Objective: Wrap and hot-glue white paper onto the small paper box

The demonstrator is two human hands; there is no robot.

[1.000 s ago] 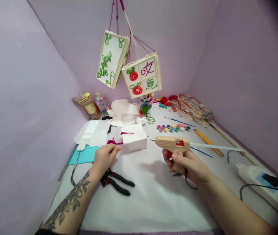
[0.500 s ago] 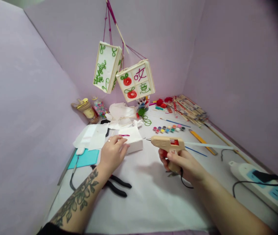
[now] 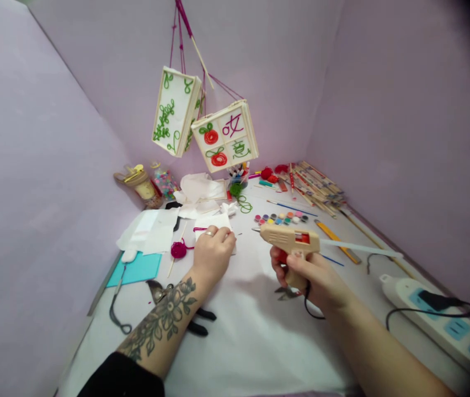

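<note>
My right hand [image 3: 303,273] is wrapped round a beige hot glue gun [image 3: 287,238], its nozzle pointing left and a clear glue stick [image 3: 359,248] sticking out of the back. My left hand [image 3: 215,251] lies over a small white box [image 3: 214,221], fingers bent together at its right edge. Whatever the fingertips pinch is hidden. Magenta yarn lies on the box top, and a strand runs from a magenta yarn ball [image 3: 178,250] on the table towards this hand. Beneath my left forearm lie black-handled pliers [image 3: 202,322], partly covered.
Two decorated box lanterns [image 3: 224,137] hang at the back. Paint pots [image 3: 280,218], a yellow utility knife [image 3: 336,241] and a power strip [image 3: 437,314] lie to the right. White sheets [image 3: 152,229] and a turquoise board [image 3: 139,269] lie left. A black cord hangs from the glue gun.
My left hand has moved right across the white box, uncovering the magenta yarn ball. The glue gun stays in my right hand, slightly farther right of the box.
</note>
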